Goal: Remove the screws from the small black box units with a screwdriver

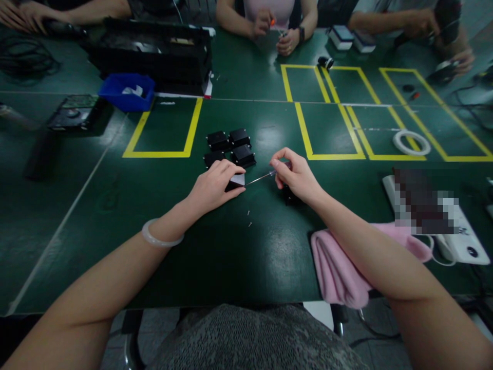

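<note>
My left hand (215, 185) grips a small black box with a pale face (238, 179) against the green table. In my right hand (295, 174) is a screwdriver (259, 179), its thin metal shaft pointing left and its tip at the right edge of that box. Just beyond my left fingers sit several small black boxes (239, 137) in a tight group. Another black part (288, 195) lies under my right hand, mostly hidden. Two tiny screws (249, 224) rest on the table below the held box.
A pink cloth (339, 267) lies under my right forearm, beside a white power strip (468, 241). A roll of white tape (411, 143) is at right. Behind stand a blue bin (127, 97) and a black crate (154, 56). Other people's hands (288, 42) work across the table.
</note>
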`<state>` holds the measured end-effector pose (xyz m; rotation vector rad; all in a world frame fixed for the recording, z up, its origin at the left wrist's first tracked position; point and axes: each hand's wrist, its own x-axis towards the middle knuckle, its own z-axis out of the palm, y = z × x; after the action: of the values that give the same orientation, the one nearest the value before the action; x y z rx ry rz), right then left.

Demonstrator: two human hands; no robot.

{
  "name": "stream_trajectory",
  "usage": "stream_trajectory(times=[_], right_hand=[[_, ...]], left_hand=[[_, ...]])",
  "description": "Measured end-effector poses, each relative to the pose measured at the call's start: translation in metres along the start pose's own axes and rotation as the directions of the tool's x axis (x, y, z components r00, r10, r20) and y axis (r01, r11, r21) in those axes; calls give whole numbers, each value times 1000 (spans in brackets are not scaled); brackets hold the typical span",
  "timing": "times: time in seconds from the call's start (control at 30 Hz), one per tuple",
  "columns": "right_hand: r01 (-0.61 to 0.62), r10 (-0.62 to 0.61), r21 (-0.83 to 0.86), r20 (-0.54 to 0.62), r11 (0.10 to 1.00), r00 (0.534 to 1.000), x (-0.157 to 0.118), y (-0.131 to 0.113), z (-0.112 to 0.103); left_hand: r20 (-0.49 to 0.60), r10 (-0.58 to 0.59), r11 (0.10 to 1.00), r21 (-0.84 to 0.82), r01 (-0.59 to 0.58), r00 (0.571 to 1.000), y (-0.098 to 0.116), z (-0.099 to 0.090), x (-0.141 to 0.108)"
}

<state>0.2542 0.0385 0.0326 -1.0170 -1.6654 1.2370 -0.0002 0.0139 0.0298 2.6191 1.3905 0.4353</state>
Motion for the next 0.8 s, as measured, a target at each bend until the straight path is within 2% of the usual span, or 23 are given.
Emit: stream_trajectory(times=[0.13,0.43,0.63,0.8], right_hand=[[-9,9,41,2,999,1000,0,0,1],[-9,9,-13,12,1000,1000,0,-2,-1],[-7,6,42,12,999,1000,0,-1,0],[-25,25,-3,10,1000,1000,0,-3,0]], left_hand=[[-11,6,1000,6,-6,1000,-1,1,0],[-17,10,1000,-5,-10,1000,-1,1,0],[-13,6,1000,-12,-7,1000,-1,1,0],[-6,8,1000,-9,-8,1000,0,0,0]])
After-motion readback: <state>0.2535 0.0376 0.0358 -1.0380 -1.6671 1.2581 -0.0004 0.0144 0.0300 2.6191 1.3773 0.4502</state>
